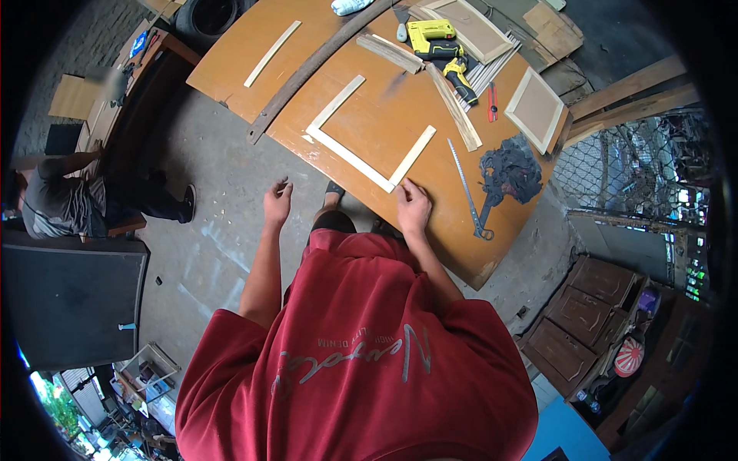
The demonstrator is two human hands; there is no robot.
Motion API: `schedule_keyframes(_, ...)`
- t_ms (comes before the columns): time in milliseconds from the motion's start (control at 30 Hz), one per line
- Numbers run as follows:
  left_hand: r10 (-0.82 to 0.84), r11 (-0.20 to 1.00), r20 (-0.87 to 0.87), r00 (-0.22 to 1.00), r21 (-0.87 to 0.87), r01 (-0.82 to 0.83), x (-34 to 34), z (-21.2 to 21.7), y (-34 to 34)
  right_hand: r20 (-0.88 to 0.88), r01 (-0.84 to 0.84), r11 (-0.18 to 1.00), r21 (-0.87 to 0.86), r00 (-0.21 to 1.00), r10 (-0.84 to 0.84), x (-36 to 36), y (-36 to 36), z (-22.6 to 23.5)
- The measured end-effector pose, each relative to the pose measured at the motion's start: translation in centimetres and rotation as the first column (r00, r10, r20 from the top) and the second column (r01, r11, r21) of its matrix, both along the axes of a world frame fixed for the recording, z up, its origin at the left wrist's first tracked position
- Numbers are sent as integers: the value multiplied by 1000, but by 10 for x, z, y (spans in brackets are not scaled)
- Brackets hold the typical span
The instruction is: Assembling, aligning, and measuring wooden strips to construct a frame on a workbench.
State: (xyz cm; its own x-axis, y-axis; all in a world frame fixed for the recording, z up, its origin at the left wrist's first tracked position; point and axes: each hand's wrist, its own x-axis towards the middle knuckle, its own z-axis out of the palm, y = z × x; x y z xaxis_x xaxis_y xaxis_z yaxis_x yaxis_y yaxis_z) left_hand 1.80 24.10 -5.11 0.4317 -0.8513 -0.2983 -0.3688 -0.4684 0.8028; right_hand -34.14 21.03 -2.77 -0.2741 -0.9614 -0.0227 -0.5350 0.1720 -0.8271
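Three pale wooden strips [350, 156] lie on the orange-brown tabletop, set as a three-sided frame that is open on the far side. At its near right corner my right hand [414, 207] rests on the table edge, thumb and fingertips closed on the strip's end. My left hand [277, 203] hangs in the air left of the table's near edge, fingers curled together; anything in them is too small to make out. A separate pale strip [273, 54] lies farther left, beyond a long dark wooden bar [319, 58].
On the tabletop [338, 107] lie a yellow-black staple gun [432, 38], a red utility knife [492, 101], a hand saw [466, 180], a dark crumpled cloth [510, 169] and a finished frame panel [528, 110]. Another person [69, 192] sits at a bench on the left.
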Motion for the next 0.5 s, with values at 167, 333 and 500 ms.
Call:
schedule_keyframes(167,-22,999,19,1000,28,21,10,0,-22,51,-16,999,46,999,13,-7,-18,-5)
schedule_keyframes(333,-37,996,66,997,87,31,25,-22,2,127,27,996,90,991,-38,-7,-23,-10)
schedule_keyframes(500,-28,976,100,995,218,6,50,-56,57,76,11,988,153,997,-23,-2,-26,0)
